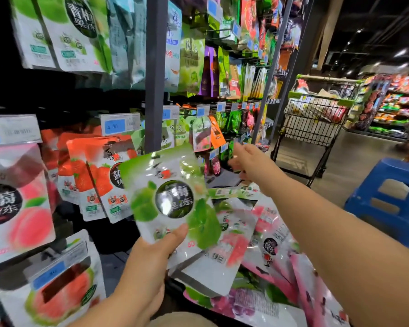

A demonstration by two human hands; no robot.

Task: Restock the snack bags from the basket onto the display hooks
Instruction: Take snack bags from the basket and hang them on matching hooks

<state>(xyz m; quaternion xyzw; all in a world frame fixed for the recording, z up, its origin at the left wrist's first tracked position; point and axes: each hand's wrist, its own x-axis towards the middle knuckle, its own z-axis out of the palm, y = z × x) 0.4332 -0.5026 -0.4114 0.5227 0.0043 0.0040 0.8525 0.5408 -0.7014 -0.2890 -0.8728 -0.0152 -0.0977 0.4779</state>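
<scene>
My left hand (161,244) grips the bottom edge of a green-and-white snack bag (170,197), thumb on its front, and holds it upright before the hook display. My right hand (248,164) reaches forward past the bag toward the lower hooks, fingers loosely extended and holding nothing. Below both hands lies a pile of snack bags (257,244) in pink, white and green; the basket under them is hidden. Strawberry bags (99,175) hang on hooks just left of the held bag.
Peach bags (17,197) and watermelon bags (62,286) hang at the near left. A grey upright post (155,74) divides the display. A shopping cart (314,123) stands in the aisle to the right, and a blue plastic stool (392,199) sits nearer.
</scene>
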